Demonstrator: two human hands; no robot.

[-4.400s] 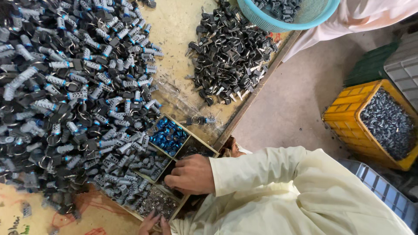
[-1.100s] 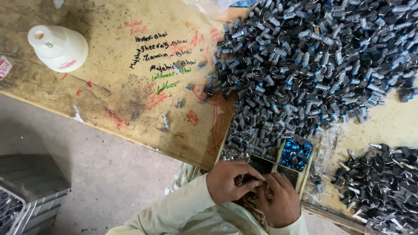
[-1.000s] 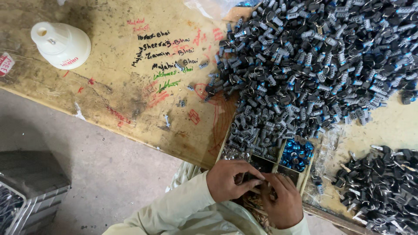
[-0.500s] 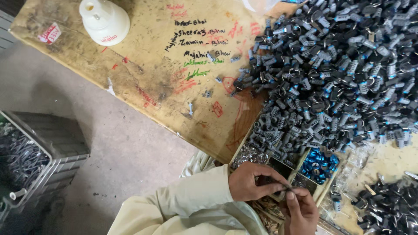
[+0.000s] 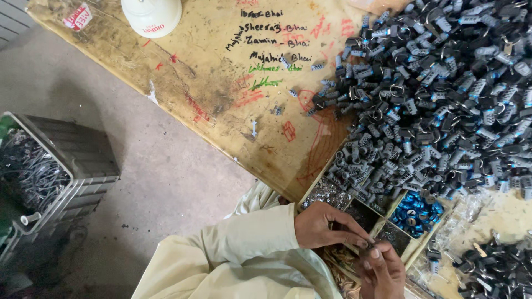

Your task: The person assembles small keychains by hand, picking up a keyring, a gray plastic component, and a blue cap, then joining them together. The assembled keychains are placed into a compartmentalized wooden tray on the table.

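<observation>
Small white rectangular sticker with red print [image 5: 76, 15] sits flat on the worn wooden worktop [image 5: 210, 94], far left corner, slightly skewed to the edge. Just right of it, white rounded plastic container [image 5: 151, 15] at the top edge carries a small red printed mark on its side. Handwritten lines in black and green marker [image 5: 266, 41] run across the worktop centre-top, between the container and the heap of parts, with red marker scribbles [image 5: 316, 127] below and around them. No screens in view.
</observation>
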